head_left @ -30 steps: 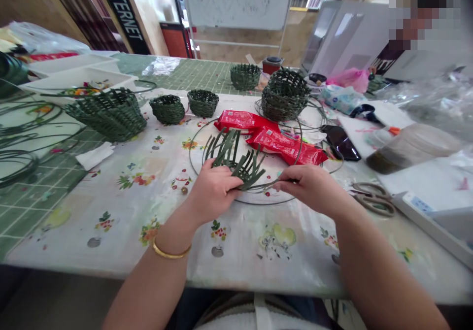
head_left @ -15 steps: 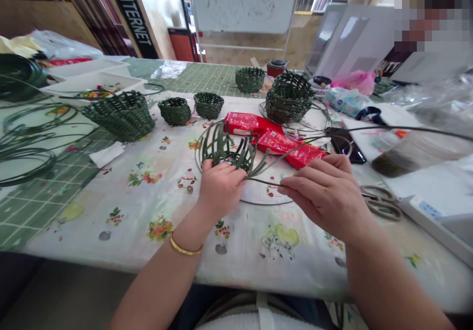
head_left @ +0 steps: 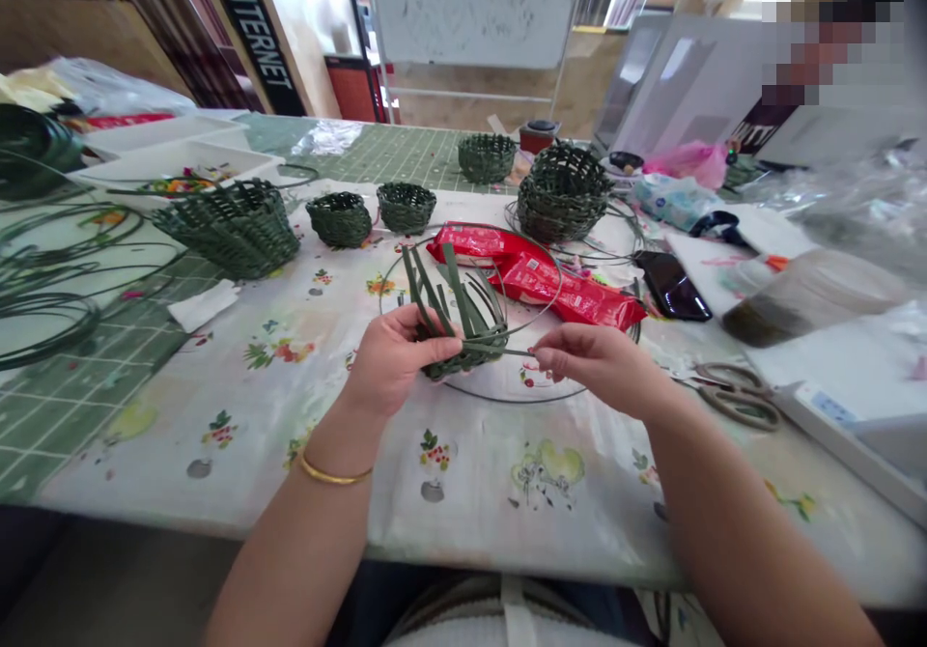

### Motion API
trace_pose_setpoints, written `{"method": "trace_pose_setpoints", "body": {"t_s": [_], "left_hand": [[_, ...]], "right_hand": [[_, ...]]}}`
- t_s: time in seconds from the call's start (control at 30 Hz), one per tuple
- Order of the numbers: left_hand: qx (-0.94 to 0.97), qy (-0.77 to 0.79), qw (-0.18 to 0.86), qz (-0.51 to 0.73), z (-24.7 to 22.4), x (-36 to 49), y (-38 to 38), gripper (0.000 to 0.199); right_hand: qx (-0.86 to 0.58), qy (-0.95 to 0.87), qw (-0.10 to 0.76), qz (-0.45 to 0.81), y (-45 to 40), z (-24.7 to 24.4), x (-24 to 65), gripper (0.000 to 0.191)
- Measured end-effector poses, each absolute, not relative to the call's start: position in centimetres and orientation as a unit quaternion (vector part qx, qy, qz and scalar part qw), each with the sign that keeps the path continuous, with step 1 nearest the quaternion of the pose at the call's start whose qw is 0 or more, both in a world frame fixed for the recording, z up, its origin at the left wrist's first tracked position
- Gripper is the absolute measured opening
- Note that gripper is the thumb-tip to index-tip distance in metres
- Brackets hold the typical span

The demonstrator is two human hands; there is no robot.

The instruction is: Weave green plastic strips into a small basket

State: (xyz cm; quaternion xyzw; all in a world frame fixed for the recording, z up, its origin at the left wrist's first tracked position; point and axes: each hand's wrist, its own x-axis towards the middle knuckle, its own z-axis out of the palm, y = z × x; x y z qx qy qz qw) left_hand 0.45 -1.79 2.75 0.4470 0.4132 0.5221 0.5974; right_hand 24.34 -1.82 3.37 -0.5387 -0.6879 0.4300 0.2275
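Note:
In front of me, above the flowered cloth, is a partly woven green basket [head_left: 463, 362], its flat upright strips [head_left: 455, 290] fanning up and away. My left hand [head_left: 398, 352] grips its left side, thumb across the near wall and fingers behind, partly hidden. My right hand [head_left: 590, 357] pinches a thin green weaving strand [head_left: 511, 350] that runs from the basket's near right side. A long loop of the strand [head_left: 499, 400] curves around the basket over the cloth.
Red packets [head_left: 565, 290] lie just behind the basket. Scissors [head_left: 735, 396], a phone [head_left: 673, 285] and a tub of dark contents [head_left: 811, 295] are to the right. Finished-looking baskets [head_left: 340, 219] stand behind; a larger basket [head_left: 232, 230] and coiled strands [head_left: 50, 319] are left.
My left hand has shifted left and now holds the basket's side with the thumb in front. The basket has turned and tilted. My right hand has drawn slightly inward, still pinching the strand.

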Motion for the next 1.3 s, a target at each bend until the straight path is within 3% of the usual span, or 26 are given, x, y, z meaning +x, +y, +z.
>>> {"method": "trace_pose_setpoints", "body": {"t_s": [0.13,0.33,0.5,0.7,0.9,1.07,1.3], "left_hand": [[0.482,0.396,0.595,0.507,2.5,0.4,-1.9,0.02],[0.532,0.412,0.562,0.482,2.3,0.8,-2.0,0.017],[0.528,0.44,0.552,0.473,2.4,0.9,-2.0,0.018],[0.549,0.491,0.453,0.502,1.8,1.3,-1.9,0.018],[0.496,0.478,0.335,0.643,1.4,1.3,-1.5,0.016],[0.463,0.427,0.369,0.683,1.5,1.0,-1.1,0.015],[0.517,0.444,0.53,0.506,2.3,0.2,-1.4,0.021]], "right_hand": [[-0.495,-0.596,0.344,0.531,-1.8,2.9,22.9,0.029],[-0.447,-0.536,0.5,0.513,-2.1,3.1,21.9,0.022],[-0.411,-0.549,0.525,0.504,-2.9,3.5,21.6,0.019],[-0.361,-0.578,0.527,0.508,-4.5,3.7,20.8,0.009],[-0.281,-0.435,0.578,0.63,-5.4,2.5,18.4,0.009],[-0.273,-0.284,0.601,0.696,-4.7,1.7,17.0,0.009],[-0.305,-0.383,0.616,0.617,-4.0,2.4,18.7,0.007]]}}
